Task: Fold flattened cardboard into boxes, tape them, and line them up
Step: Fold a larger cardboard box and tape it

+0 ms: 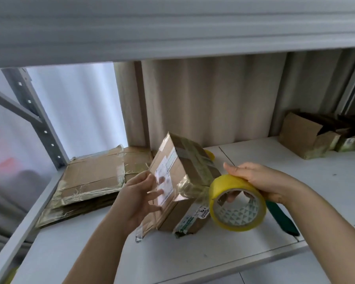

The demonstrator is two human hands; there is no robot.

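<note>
So there's a small brown cardboard box (184,173), already wrapped in a lot of clear tape and carrying a white shipping label, standing tilted on the white shelf board (254,232) roughly mid-way along it, closer to the front edge than the back wall. It's up on one end, leaning back a bit, with a loose flap poking out at the bottom toward the front edge.

The left hand (139,199) is against the labelled side of the box. Its fingers (154,196) are spread and fairly straight, lying flat on the label face rather than wrapped round anything, with the thumb up near the box's left edge. There's a shiny film of clear tape over that spot, so I can't tell if the fingertips are pinching a tape end or just pressing it down.

The right hand (258,181) grips a yellow roll of packing tape (237,203) just to the right of the box: fingers over the top of the roll, a couple of fingertips curled into the core. The roll sits right beside the box's right corner, and a strip of tape seems to run from it onto the box.

A dark green flat tool (281,218) lies on the board under the right wrist, near the front edge. A stack of flattened cardboard pieces (90,181) sits at the left end of the board, and an open brown box (303,136) sits at the back right corner.
</note>
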